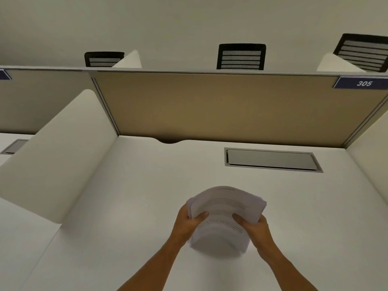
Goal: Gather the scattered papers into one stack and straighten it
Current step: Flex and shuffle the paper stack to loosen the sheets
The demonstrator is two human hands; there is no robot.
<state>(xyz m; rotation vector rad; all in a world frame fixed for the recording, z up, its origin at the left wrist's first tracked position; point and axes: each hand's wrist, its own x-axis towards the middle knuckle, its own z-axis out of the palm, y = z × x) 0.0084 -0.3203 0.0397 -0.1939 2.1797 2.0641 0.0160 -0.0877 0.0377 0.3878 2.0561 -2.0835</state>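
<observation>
The white desk (130,185) lay bare and open across the middle and lower left of the frame. A white side divider (58,156) closed off the left, a tan back panel (210,106) walled the top, and a closed cable hatch (270,159) sat flush upper right.

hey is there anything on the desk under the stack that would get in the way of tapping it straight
Nothing visible does. The left hand and right hand hold the stack over bare desk. The metal cable hatch lies flush, farther back and apart.
</observation>
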